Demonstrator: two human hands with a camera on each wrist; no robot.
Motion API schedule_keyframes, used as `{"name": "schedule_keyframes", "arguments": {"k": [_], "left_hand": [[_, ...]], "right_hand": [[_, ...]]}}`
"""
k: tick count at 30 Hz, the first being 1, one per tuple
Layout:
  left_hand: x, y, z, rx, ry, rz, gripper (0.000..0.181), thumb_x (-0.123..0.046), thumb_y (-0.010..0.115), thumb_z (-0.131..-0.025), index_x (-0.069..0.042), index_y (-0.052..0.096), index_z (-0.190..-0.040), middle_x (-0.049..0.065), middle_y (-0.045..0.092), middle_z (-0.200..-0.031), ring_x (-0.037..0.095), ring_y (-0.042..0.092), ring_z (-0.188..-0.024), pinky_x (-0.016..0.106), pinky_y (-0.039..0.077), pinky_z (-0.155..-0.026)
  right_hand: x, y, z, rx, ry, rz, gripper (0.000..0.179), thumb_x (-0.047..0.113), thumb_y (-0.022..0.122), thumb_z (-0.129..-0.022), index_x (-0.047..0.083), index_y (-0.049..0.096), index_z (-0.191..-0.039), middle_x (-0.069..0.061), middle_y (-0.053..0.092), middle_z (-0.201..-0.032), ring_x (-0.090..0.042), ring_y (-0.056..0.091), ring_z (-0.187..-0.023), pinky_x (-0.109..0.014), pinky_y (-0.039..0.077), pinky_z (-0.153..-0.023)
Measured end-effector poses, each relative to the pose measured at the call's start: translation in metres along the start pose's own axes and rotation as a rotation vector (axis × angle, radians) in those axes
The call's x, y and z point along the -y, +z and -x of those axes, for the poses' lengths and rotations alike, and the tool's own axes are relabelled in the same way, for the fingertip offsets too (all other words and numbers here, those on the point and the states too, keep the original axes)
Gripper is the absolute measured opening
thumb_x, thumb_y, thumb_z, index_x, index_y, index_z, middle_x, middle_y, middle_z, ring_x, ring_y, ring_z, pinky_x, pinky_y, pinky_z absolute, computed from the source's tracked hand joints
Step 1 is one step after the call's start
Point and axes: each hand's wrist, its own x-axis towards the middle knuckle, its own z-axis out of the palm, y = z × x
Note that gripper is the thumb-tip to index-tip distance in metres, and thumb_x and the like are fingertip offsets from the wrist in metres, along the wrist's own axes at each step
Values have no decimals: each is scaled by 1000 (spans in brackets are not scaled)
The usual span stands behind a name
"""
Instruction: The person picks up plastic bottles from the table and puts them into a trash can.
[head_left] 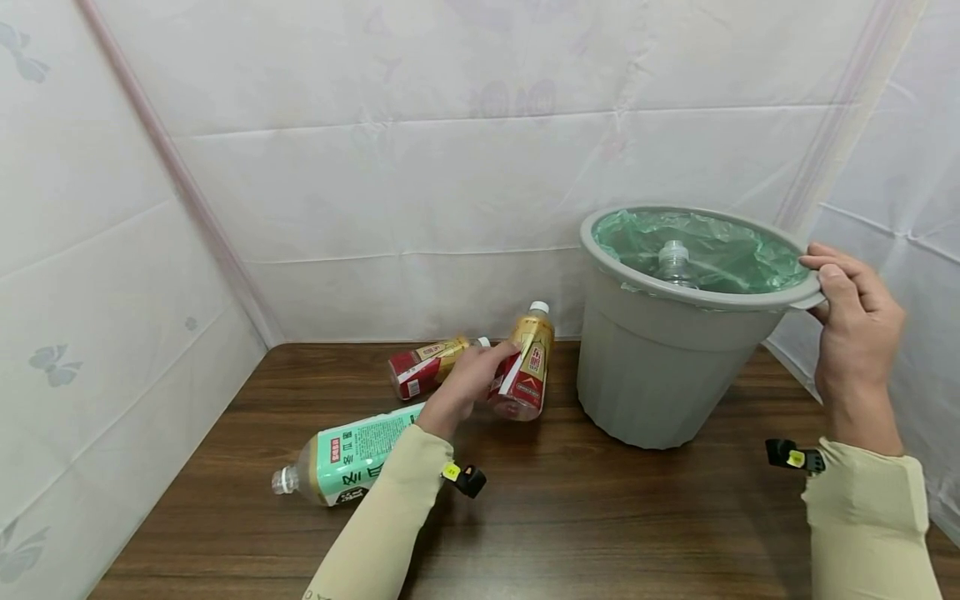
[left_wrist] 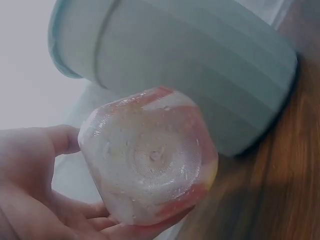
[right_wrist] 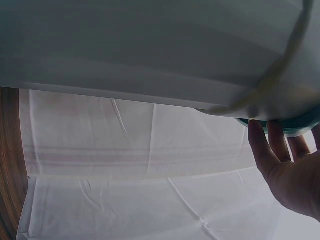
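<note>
My left hand (head_left: 467,380) grips a plastic drink bottle (head_left: 531,367) with a gold and red label and a white cap, held upright with a slight tilt beside the bin. In the left wrist view its clear base (left_wrist: 155,155) faces the camera, thumb on one side and fingers on the other. My right hand (head_left: 858,321) holds the grey trash bin (head_left: 660,367) by its right rim, thumb in front. A green bag (head_left: 735,250) lines the bin, and the neck of a clear bottle (head_left: 675,260) stands up inside it.
A second red and gold bottle (head_left: 426,367) lies on its side at the back of the wooden table (head_left: 555,517). Nearer, a large bottle with a mint-green label (head_left: 360,450) lies partly behind my left forearm. White patterned sheeting (head_left: 405,183) encloses the table's back and sides.
</note>
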Motion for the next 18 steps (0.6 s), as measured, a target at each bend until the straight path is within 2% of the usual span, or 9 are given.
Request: {"name": "schedule_keyframes", "arguments": {"k": [5,10,18], "left_hand": [[-9,1,4,25,45,96,58,-48,63,-103,5,66,-127,16,72,-110,23,72,-91,38,64,-77],[-17,1,11,21,70,164,55,-46,63,-103,5,66,-124,13,67,-107,20,66,-88,33,61,-71],[-25,2,17,43,72,251,58,-45,63,-105,6,62,-133,14,67,-111,21,69,-90,30,61,-71]], "right_hand": [[0,0,0,1,2,9,22,2,68,-102,-16,74,-113,-16,71,-126,-23,65,-117,-17,58,-76],[0,0,1,-1,-2,12,22,2,68,-102,-16,74,-113,-16,71,-126,-23,65,-118,-16,58,-76],[0,0,0,0,6,-33,22,2,69,-101,-17,73,-112,-18,72,-125,-24,65,-117,-18,59,-76]]}}
